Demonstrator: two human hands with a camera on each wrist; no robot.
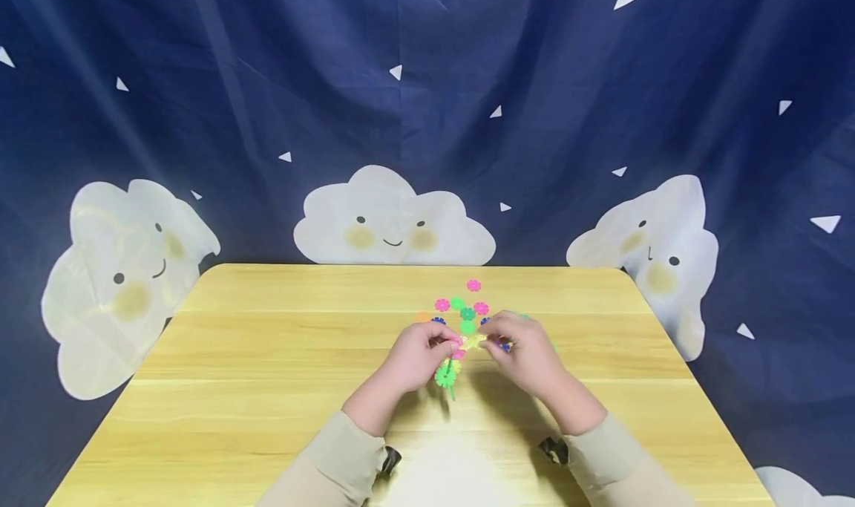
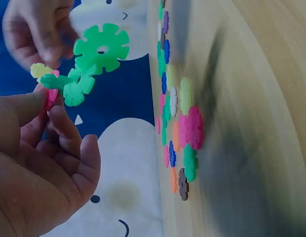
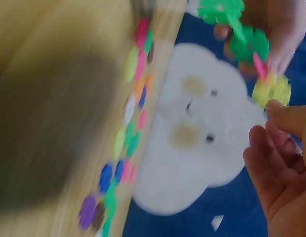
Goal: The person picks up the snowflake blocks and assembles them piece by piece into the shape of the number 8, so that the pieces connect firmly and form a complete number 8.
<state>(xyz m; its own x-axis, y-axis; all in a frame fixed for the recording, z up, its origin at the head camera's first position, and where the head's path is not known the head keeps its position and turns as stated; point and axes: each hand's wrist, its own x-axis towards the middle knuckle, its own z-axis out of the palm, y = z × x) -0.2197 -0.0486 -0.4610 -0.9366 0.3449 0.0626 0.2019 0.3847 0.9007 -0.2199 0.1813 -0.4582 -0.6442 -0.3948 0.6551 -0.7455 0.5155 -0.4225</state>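
Both hands are raised over the table, close together, working on notched plastic flower discs. Between thumb and fingertips my left hand [image 1: 415, 355] pinches a pink disc [image 2: 52, 94]. Joined to that disc is a short chain of green discs [image 2: 101, 48], which hangs toward me in the head view. My right hand [image 1: 531, 351] pinches a yellow disc [image 3: 272, 91] with thumb and fingers, and its edge meets the pink disc. Whether the two are slotted together or only touching, I cannot tell. The right wrist view is blurred.
Loose discs in several colours lie on the wooden table [image 1: 267, 344] beyond the hands, among them a pink disc [image 1: 473, 286] and a dark green disc [image 1: 467, 314]. A navy curtain [image 1: 401, 121] with white clouds hangs behind the table's far edge.
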